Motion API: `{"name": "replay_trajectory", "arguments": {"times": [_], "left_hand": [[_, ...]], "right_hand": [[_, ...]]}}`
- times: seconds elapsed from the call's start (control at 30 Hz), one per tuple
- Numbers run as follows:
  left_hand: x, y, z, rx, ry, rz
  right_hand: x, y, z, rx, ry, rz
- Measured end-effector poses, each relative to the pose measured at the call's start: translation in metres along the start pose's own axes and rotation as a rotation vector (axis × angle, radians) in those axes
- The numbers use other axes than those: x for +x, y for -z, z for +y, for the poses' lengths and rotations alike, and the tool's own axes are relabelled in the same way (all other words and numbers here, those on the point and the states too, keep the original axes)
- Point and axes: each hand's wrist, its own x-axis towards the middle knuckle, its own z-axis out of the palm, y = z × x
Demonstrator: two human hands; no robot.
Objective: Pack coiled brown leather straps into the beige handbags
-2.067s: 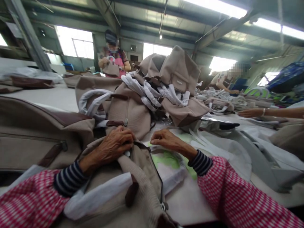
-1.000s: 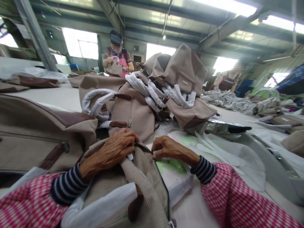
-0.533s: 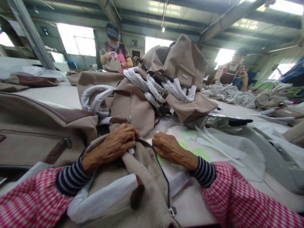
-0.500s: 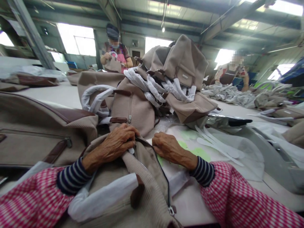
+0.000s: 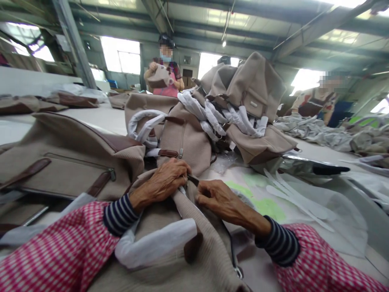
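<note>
A beige ribbed handbag (image 5: 170,227) lies in front of me with its zipped top partly open. Its handle (image 5: 158,243) is wrapped in white paper and ends in a brown tab. My left hand (image 5: 168,178) is closed on the far end of the bag's top edge, near the end of the zipper. Just to the right, my right hand (image 5: 215,198) pinches the dark-edged zipper side of the same opening. The zipper pull (image 5: 238,271) hangs at the near right end. My fingers hide the exact spot where they grip.
Another handbag (image 5: 75,162) lies at the left. Beyond my hands rises a pile of handbags (image 5: 258,89) with wrapped handles. White strips (image 5: 298,198) lie on the table at the right. One co-worker (image 5: 165,77) holds a bag at the back; another person (image 5: 316,99) bends over at the right.
My right hand has moved in towards my left and over the bag's opening, drawing the zipper edge with it. The whole view has shifted, so things appear further right.
</note>
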Motion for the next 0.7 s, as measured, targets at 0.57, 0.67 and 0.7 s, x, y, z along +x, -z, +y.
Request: {"name": "replay_trajectory", "arguments": {"times": [0.57,0.67,0.7], "left_hand": [[0.000,-0.011,-0.017,-0.165,-0.006,0.023],[0.000,-0.009,-0.015,-0.143,-0.016,0.005],[0.000,-0.008,-0.013,-0.123,-0.015,-0.002]], "right_hand": [[-0.004,0.007,0.009,0.170,-0.068,-0.142],[-0.005,0.007,0.009,0.175,-0.077,-0.147],[-0.005,0.008,0.009,0.167,-0.080,-0.150]]}}
